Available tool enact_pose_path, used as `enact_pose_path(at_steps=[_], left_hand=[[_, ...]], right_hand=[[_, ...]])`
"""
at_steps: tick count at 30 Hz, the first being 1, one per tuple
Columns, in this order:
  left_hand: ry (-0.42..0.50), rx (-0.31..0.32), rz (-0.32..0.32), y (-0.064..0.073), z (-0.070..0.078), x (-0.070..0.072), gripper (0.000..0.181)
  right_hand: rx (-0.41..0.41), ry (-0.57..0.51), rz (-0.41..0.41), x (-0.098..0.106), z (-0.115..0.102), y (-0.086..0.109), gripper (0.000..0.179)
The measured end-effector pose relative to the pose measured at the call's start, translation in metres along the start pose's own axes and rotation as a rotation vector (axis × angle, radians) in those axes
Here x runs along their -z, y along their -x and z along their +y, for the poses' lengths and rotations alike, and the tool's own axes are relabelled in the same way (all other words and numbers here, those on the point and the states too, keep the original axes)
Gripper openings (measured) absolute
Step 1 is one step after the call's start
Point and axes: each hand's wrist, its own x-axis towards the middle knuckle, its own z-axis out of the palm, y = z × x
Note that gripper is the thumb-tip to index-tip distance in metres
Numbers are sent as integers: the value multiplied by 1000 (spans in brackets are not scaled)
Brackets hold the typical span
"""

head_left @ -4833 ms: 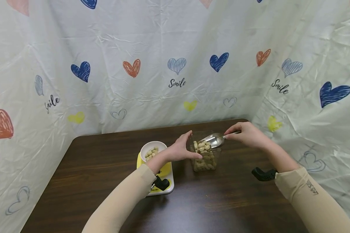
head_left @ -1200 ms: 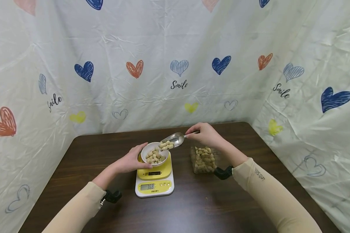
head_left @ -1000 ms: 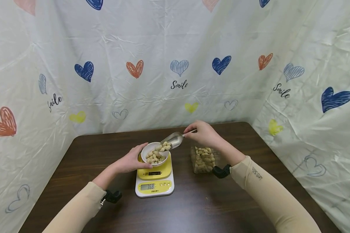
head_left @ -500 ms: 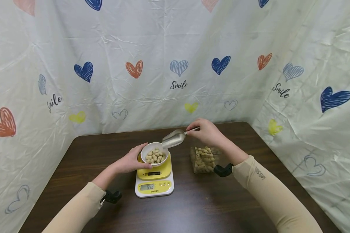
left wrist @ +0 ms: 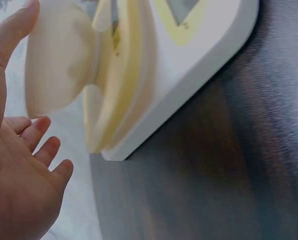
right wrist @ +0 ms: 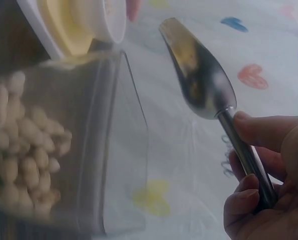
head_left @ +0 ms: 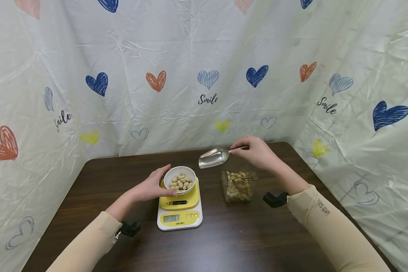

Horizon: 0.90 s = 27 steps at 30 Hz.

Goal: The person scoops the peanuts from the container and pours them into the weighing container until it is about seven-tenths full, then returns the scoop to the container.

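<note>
My left hand [head_left: 152,186] holds a white bowl [head_left: 177,171] from its left side, thumb in front and fingers behind. In the left wrist view the thumb lies against the bowl [left wrist: 58,60], while the other fingers spread loosely beyond it. Unshelled peanuts [head_left: 181,183] fill part of the bowl, which sits on a yellow-and-white kitchen scale [head_left: 196,223] with a lit display. My right hand [head_left: 258,153] grips a metal scoop [head_left: 215,157] by its handle, above the table between bowl and container. No peanuts show in the scoop [right wrist: 201,75].
Right of the scale stands a clear plastic container [head_left: 226,189] with many peanuts [head_left: 239,187] inside. The dark wooden table [head_left: 224,241] is backed by a white curtain [head_left: 176,113] printed with hearts.
Peanuts slid from the tilted scoop into the bowl. My right hand has since drawn the scoop away, right and up, towards the container. The scale's reading has changed; the left hand stays at the bowl.
</note>
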Motion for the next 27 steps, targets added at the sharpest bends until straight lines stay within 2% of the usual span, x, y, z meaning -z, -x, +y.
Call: enact_pose_path(at_steps=[6, 12, 20, 27], left_hand=[[2, -44, 55, -3, 17, 12, 116], [20, -71, 65, -7, 45, 19, 114], [15, -116, 41, -21, 78, 8, 114], [-44, -143, 29, -26, 93, -2, 116]], right_hand=[[-25, 5, 29, 22, 10, 12, 24], [-45, 34, 68, 39, 19, 23, 29], [-28, 81, 122, 51, 29, 33, 31], [-12, 115, 107, 63, 38, 41, 29]])
